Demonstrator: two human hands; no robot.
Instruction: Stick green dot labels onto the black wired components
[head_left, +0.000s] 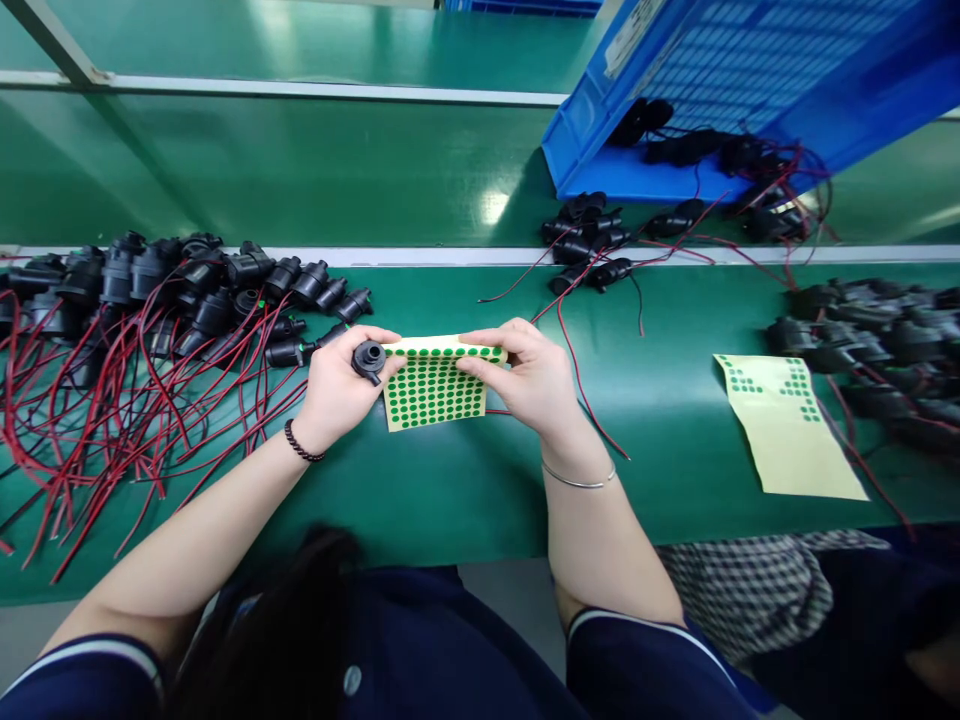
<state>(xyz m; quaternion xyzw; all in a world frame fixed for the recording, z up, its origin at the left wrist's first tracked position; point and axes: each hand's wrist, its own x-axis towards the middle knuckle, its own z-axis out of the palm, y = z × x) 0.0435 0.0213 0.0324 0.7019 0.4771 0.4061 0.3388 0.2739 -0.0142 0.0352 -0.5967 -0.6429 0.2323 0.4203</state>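
Note:
My left hand [335, 385] is closed on a small black pump-like part [368, 360] with a round nozzle facing up. Its fingers also pinch the left end of a pale yellow sheet of green dot stickers [435, 392]. At the sheet's other end, my right hand [532, 375] grips the upper edge between thumb and fingers. The top of the sheet is bent over, so one row of dots lies along the fold while the rest slopes down toward me. Part of the black part is hidden by my left fingers.
Many black parts [202, 275] with red wires [112, 430] are heaped at left. A tipped blue crate [645, 182] holds more at back right, with several before it [585, 235]. Another sticker sheet [806, 460], partly used, lies near a right-hand pile [885, 330]. Checked cloth [750, 595] shows beyond the table edge.

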